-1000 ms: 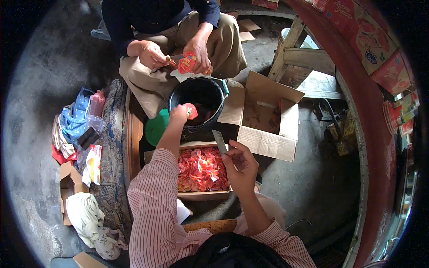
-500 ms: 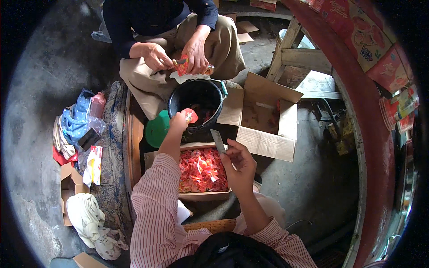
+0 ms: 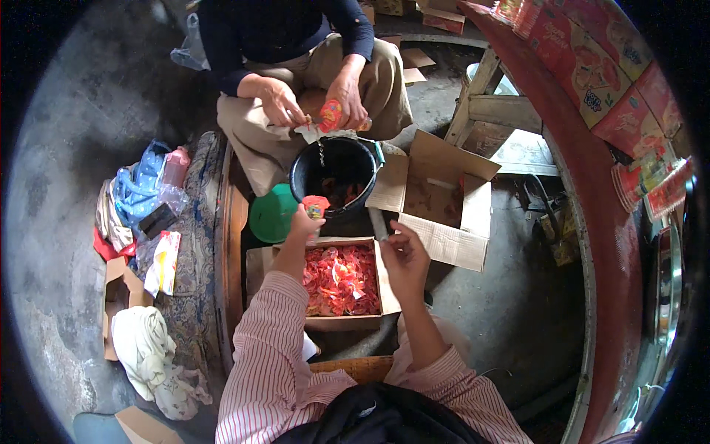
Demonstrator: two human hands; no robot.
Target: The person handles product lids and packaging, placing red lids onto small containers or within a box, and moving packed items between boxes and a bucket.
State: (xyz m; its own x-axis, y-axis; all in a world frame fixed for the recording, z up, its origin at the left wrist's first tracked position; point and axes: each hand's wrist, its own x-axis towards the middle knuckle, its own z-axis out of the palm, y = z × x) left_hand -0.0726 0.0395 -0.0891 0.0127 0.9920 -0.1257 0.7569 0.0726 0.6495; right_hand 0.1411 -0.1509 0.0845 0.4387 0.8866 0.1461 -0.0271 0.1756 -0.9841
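Note:
My left hand [image 3: 302, 222] grips a small red-labelled container [image 3: 316, 206] beside the near rim of a black bucket [image 3: 297, 177]. To its right, my right hand [image 3: 405, 259] pinches a flat grey metal blade [image 3: 378, 223] that points up and away from me. Below my hands, an open cardboard box [image 3: 344, 323] holds a heap of red wrapper scraps [image 3: 340, 277]. Some reddish pieces show inside the bucket, but I cannot make out what they are.
Across from me, a seated person [image 3: 277, 44] holds a knife and another red-labelled container; pale bits fall into the bucket. A green lid [image 3: 272, 214] lies left of it. An open carton [image 3: 436, 189] stands right. Bags and cloths [image 3: 144, 355] lie left.
My left hand has tilted the container more upright and drawn it slightly back from the bucket. The blade in my right hand has turned. The other person's container now drops pale bits.

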